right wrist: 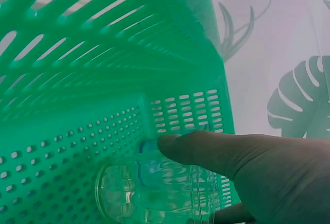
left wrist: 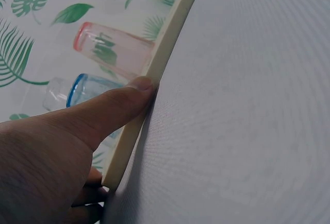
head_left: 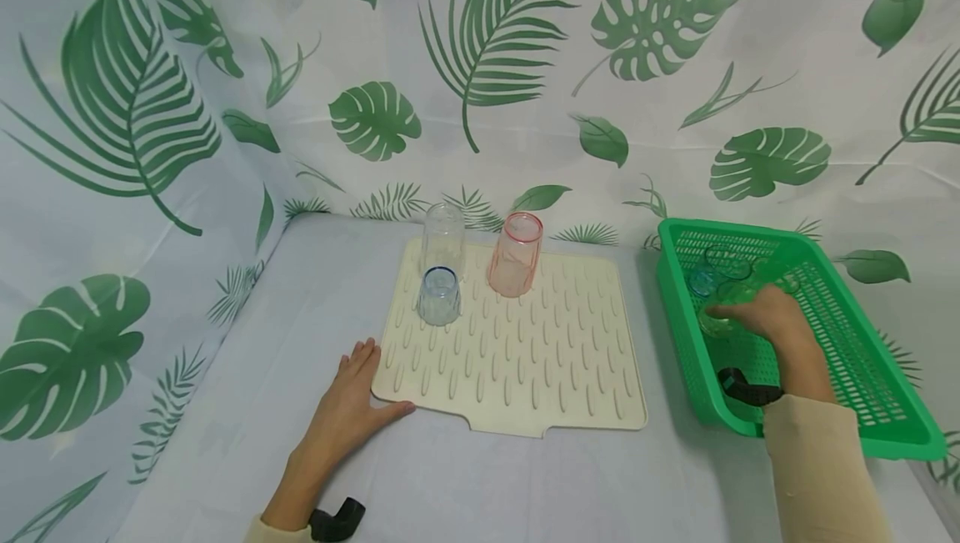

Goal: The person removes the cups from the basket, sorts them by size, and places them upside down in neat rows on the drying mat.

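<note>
A cream drying mat (head_left: pixel 517 359) lies on the table, with a tall clear glass (head_left: pixel 442 234), a small blue-rimmed glass (head_left: pixel 439 301) and a pink-rimmed glass (head_left: pixel 516 259) standing on it. My left hand (head_left: pixel 345 401) rests at the mat's near left corner. Its thumb (left wrist: pixel 118 103) touches the front edge, and its straight fingers lie beside the left edge. Inside the green basket (head_left: pixel 682 359), my right hand (head_left: pixel 772 318) holds a clear glass (right wrist: pixel 154 193). The thumb lies over its side; the other fingers are mostly hidden behind it.
More glasses, including a blue one (head_left: pixel 702 280) and a clear one (head_left: pixel 727 261), sit toward the far end of the basket. A white cloth (head_left: pixel 540 493) covers the table. Leaf-printed fabric (head_left: pixel 517 126) rises behind and at the left.
</note>
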`<move>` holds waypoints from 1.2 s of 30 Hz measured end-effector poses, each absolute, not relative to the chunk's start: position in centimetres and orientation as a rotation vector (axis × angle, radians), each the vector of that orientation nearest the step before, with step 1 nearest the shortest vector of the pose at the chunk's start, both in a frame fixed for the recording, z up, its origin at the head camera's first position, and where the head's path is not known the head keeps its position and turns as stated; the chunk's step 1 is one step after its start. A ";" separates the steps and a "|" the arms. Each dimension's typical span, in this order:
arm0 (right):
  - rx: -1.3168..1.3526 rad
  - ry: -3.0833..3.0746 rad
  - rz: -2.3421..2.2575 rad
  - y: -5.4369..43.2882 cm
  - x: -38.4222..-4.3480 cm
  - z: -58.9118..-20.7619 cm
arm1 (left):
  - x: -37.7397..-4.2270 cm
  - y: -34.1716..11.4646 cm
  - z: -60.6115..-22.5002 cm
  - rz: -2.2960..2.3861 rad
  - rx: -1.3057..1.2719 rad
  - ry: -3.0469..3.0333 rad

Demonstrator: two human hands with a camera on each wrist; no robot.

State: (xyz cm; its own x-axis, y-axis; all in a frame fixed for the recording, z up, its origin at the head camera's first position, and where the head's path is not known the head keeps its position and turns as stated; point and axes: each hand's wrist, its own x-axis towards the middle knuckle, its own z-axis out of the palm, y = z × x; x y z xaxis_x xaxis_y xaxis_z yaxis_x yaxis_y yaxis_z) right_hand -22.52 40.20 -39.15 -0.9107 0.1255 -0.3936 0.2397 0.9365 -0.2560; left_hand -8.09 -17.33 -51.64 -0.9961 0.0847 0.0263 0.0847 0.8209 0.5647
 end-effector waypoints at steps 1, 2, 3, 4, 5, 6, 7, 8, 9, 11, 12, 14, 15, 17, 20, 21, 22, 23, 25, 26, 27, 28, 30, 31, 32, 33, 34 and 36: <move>0.271 2.708 -0.420 40.2 -22.5 -39.1 | -8.1 -17.3 -51.6 -0.933 -0.136 -3.002; 0.275 2.701 -0.419 40.2 -22.6 -39.1 | -8.1 -17.3 -51.7 -0.938 -0.130 -3.007; 0.277 2.699 -0.414 40.2 -22.6 -39.1 | -8.1 -17.3 -51.7 -0.942 -0.127 -3.011; 0.275 2.698 -0.410 40.2 -22.6 -39.0 | -8.1 -17.3 -51.7 -0.942 -0.127 -3.013; 0.272 2.700 -0.408 40.3 -22.6 -39.0 | -8.1 -17.3 -51.7 -0.943 -0.126 -3.017; 0.271 2.702 -0.405 40.2 -22.5 -39.0 | -8.1 -17.3 -51.7 -0.944 -0.125 -3.019; 0.269 2.704 -0.409 40.3 -22.5 -38.9 | -8.1 -17.4 -51.7 -0.946 -0.123 -3.020; 0.265 2.709 -0.411 40.2 -22.5 -38.9 | -8.1 -17.4 -51.8 -0.947 -0.124 -3.019; 0.263 2.715 -0.416 40.2 -22.4 -38.8 | -8.1 -17.4 -51.7 -0.949 -0.123 -3.018; 0.267 2.734 -0.433 40.2 -22.3 -38.7 | -8.0 -17.4 -51.7 -0.950 -0.126 -3.014; 0.269 2.747 -0.446 40.2 -22.3 -38.6 | -8.0 -17.4 -51.7 -0.953 -0.124 -3.014; 0.271 2.781 -0.456 40.1 -22.2 -38.5 | -8.0 -17.4 -51.7 -0.958 -0.121 -3.014; 0.275 2.799 -0.462 40.1 -22.1 -38.4 | -8.0 -17.3 -51.7 -0.958 -0.120 -3.014; 0.280 2.841 -0.470 39.9 -21.9 -38.3 | -8.1 -17.3 -51.8 -0.957 -0.120 -3.014; 0.313 2.871 -0.500 39.5 -21.7 -37.9 | -8.0 -17.3 -51.8 -0.945 -0.124 -3.003; 0.327 2.877 -0.513 39.4 -21.6 -37.8 | -8.0 -17.3 -51.8 -0.941 -0.126 -2.999; 0.341 2.886 -0.526 39.2 -21.4 -37.7 | -8.0 -17.3 -51.8 -0.936 -0.132 -2.993; 0.356 2.894 -0.540 39.1 -21.3 -37.6 | -8.0 -17.3 -51.8 -0.930 -0.135 -2.988; 0.378 2.912 -0.553 38.9 -21.1 -37.3 | -8.1 -17.3 -51.8 -0.929 -0.134 -2.990; 0.384 2.926 -0.555 38.8 -21.0 -37.2 | -8.1 -17.3 -51.8 -0.930 -0.134 -2.991; 0.391 2.937 -0.557 38.7 -20.8 -37.0 | -8.1 -17.4 -51.8 -0.931 -0.133 -2.993; 0.398 2.951 -0.566 38.5 -20.7 -36.9 | -8.1 -17.4 -51.8 -0.928 -0.135 -2.995; 0.412 2.971 -0.590 38.3 -20.4 -36.6 | -8.2 -17.4 -51.7 -0.935 -0.124 -3.006; 0.418 2.982 -0.609 38.2 -20.2 -36.4 | -8.2 -17.4 -51.7 -0.937 -0.122 -3.009; 0.423 2.995 -0.631 38.0 -20.1 -36.3 | -8.2 -17.3 -51.7 -0.939 -0.120 -3.011; 0.427 3.006 -0.654 37.8 -19.9 -36.1 | -8.2 -17.3 -51.7 -0.940 -0.119 -3.014; 0.425 3.019 -0.681 37.7 -19.8 -35.9 | -8.2 -17.3 -51.8 -0.941 -0.119 -3.016; 0.419 3.050 -0.729 37.3 -19.4 -35.6 | -8.1 -17.3 -51.8 -0.943 -0.116 -3.021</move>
